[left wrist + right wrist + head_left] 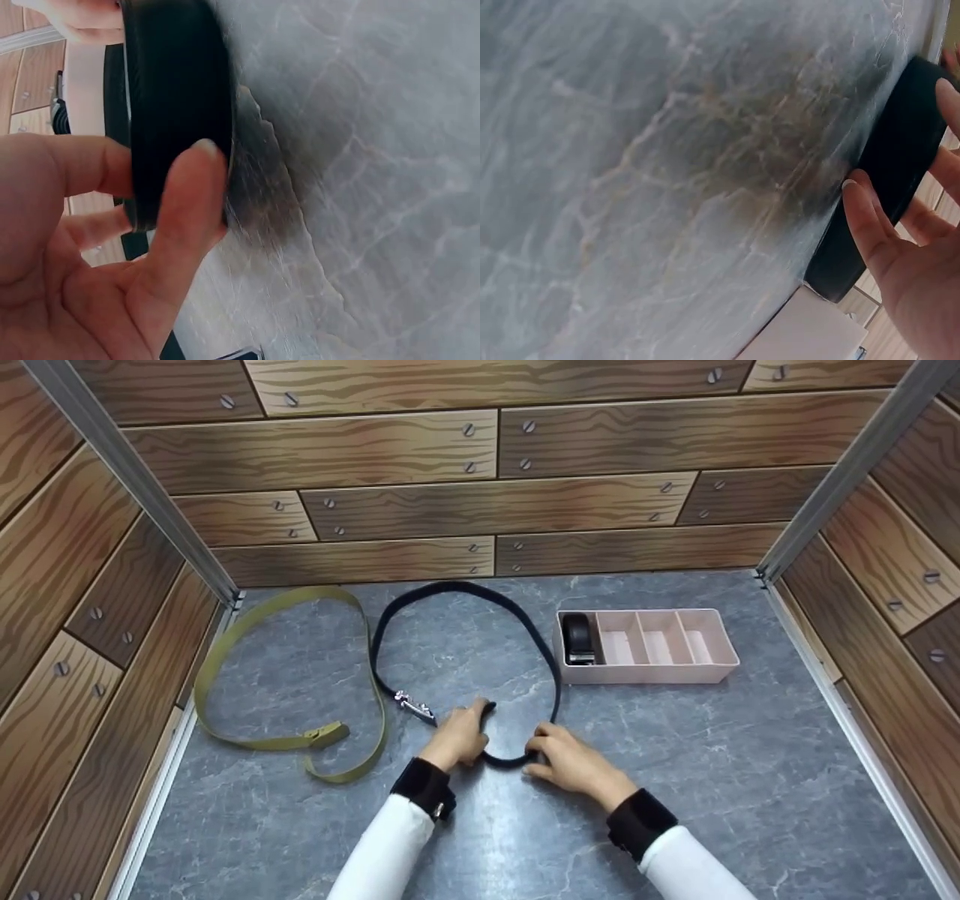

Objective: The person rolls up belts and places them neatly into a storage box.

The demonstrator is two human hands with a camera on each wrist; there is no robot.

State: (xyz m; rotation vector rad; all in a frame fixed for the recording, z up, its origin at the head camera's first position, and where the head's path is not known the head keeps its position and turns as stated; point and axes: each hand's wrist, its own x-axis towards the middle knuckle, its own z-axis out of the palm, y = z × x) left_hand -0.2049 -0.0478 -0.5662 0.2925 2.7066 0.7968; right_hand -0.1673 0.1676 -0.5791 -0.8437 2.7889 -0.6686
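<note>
A black belt (450,586) stands on its edge in a wide loop on the floor, with a silver buckle (415,706) at its left. My left hand (459,736) pinches the strap near its free tip, which pokes up past the fingers. Farther right along the strap, my right hand (571,761) grips it between thumb and fingers. Up close in the left wrist view, thumb and fingertips press the black strap (180,82) from both sides. The right wrist view likewise has the strap (900,135) held between thumb and fingers.
An olive webbing belt (202,682) with a matching buckle (328,733) lies looped at left. At right stands a pale pink divided box (652,674); a rolled black belt (577,637) sits in its leftmost compartment. Wood-patterned walls (397,517) enclose the grey marbled floor (750,780).
</note>
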